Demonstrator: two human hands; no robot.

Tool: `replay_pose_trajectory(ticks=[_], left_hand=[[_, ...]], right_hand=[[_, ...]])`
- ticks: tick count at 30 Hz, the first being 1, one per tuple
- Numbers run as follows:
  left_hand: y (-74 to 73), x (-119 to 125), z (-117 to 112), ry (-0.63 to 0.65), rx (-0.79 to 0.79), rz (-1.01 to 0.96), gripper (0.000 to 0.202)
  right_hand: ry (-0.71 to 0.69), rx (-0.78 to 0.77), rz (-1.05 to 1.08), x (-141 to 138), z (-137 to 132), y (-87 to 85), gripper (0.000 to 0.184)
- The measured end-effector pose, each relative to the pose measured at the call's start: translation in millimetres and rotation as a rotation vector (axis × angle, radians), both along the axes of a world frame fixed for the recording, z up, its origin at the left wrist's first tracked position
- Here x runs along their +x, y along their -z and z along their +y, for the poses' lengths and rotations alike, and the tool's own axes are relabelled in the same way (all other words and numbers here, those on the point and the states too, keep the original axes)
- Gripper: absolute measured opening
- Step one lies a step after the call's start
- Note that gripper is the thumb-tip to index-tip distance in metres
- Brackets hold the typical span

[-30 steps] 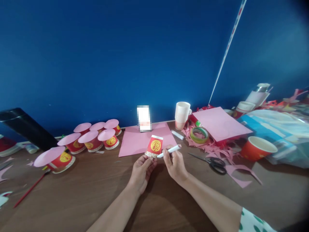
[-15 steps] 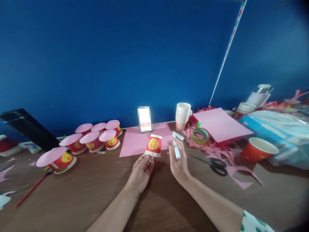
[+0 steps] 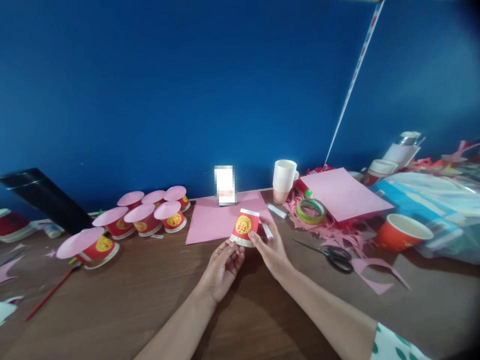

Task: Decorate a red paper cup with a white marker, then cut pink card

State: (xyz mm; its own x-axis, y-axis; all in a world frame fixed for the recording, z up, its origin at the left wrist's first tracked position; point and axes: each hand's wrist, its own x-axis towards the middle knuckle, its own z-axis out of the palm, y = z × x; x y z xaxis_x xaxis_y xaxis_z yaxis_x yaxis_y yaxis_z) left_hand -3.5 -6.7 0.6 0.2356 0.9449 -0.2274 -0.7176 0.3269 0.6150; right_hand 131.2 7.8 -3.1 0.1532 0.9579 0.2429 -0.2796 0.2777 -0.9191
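A red paper cup (image 3: 245,226) with a round gold emblem is upside down in front of me, its wide white rim lowest. My left hand (image 3: 224,267) pinches that rim from below with its fingertips. At the cup's right side, my right hand (image 3: 273,248) has its thumb on the front and its fingers behind. Tucked among those right fingers is a slim white tube (image 3: 267,230), partly hidden. Behind the cup lies a pink paper sheet (image 3: 210,218) on the brown table (image 3: 157,300).
On the left stand several upturned red cups topped with pink discs (image 3: 141,213). To the right are scissors (image 3: 339,258), a tape roll (image 3: 310,211), pink scraps (image 3: 378,272), an orange cup (image 3: 403,233) and stacked white cups (image 3: 284,181). A blue wall (image 3: 232,90) rises behind.
My right hand has moved left onto the cup, still with the white tube in its fingers. The cup and my left hand have shifted slightly right.
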Motion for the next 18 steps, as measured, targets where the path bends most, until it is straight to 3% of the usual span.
replay_pose_trajectory(ticks=[18], left_hand=[[0.3, 3.5, -2.2, 0.095, 0.088, 0.142, 0.014]], right_hand=[[0.118, 0.036, -0.184, 3.3, 1.5, 6.6, 0.056]])
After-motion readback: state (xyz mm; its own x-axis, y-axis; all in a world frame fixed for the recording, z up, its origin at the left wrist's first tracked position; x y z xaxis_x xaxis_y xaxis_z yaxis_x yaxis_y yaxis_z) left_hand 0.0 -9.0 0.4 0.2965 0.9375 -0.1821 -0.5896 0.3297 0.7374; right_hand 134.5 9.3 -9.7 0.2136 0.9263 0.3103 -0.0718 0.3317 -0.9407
